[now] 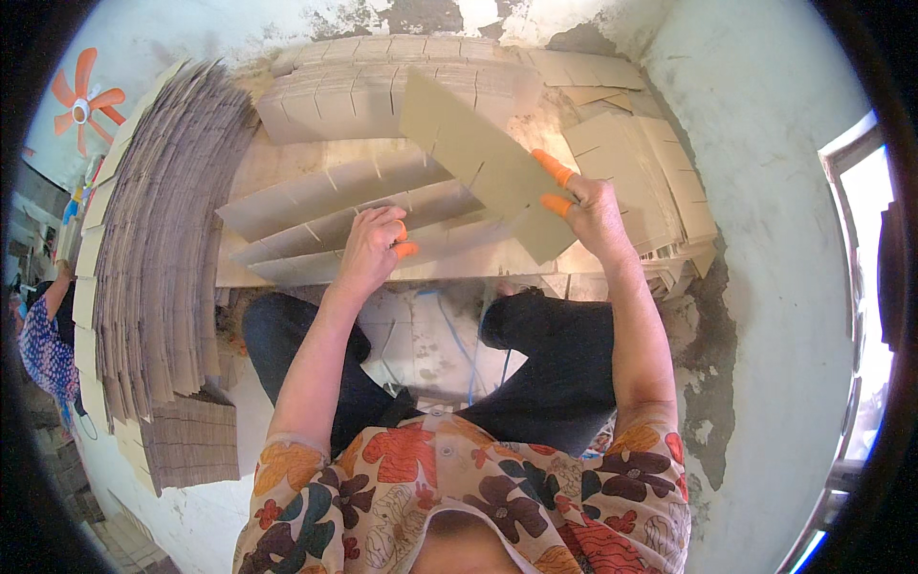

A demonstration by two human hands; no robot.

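The right hand, with orange rubber caps on two fingertips, is closed on the near right edge of a slotted cardboard strip; the strip runs up and to the left from that hold, tilted above the work surface, its far end over the flat pile at the back. The left hand, also capped in orange, is curled shut on the upper edge of the standing cardboard strips, which lie in parallel rows directly below and to the left of the lifted strip, slots facing up. Behind them rests a flat stack of slotted strips. To the right sits a pile of cardboard sheets, just beside the right hand. At the left a tall fanned stack of cardboard pieces stands on edge. An orange fan shows at the upper left.
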